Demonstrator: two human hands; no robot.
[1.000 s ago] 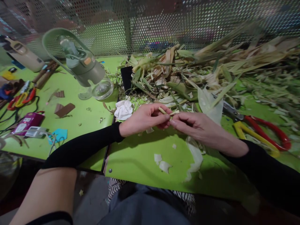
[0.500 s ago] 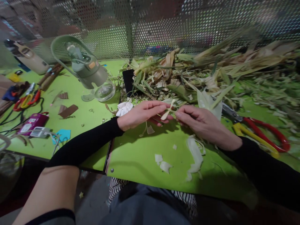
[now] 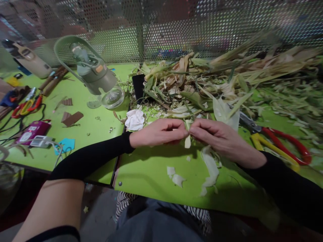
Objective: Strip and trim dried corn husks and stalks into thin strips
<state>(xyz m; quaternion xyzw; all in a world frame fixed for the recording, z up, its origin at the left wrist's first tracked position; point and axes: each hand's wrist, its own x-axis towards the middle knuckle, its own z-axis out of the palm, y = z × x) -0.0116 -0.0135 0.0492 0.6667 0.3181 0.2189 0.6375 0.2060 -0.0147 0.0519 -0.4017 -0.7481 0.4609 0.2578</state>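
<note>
Out at my far left, a beige bottle (image 3: pixel 41 69) is by the perforated screen (image 3: pixel 161 32), and nearer me lie scissors (image 3: pixel 26 107) with red and yellow handles. Closer again, here's a purple box (image 3: pixel 37 127), a white plug (image 3: pixel 40 141) right by it, then a bit of blue paper (image 3: pixel 67 144) on the green desk (image 3: pixel 148 178). Brown scraps (image 3: pixel 74 118) next, and past them the grey-green bottle (image 3: pixel 97 80) with its big loop handle. Moving across: crumpled white paper (image 3: pixel 135 120) just beyond my left wrist, and a dark, flat, phone-like thing (image 3: pixel 138 86) tucked against the heap of husks (image 3: pixel 186 77).

And here's the action! My left hand (image 3: pixel 161 132) is pinching a pale husk strip (image 3: pixel 187 143) between thumb and fingers, above the near part of the desk. Its wider end hangs below my fingertips. Right across from it, my right hand (image 3: pixel 219 136) has a pinch on the same piece, the fingertips of both hands almost meeting around it. Under them, small pale flakes (image 3: pixel 178 180) lie scattered, with a long curled shaving (image 3: pixel 210 168) to their right. Past my right wrist, red handles (image 3: pixel 302 144) and a yellow handle (image 3: pixel 274 149) lie side by side, leafy shreds (image 3: pixel 295 97) spread beyond.
</note>
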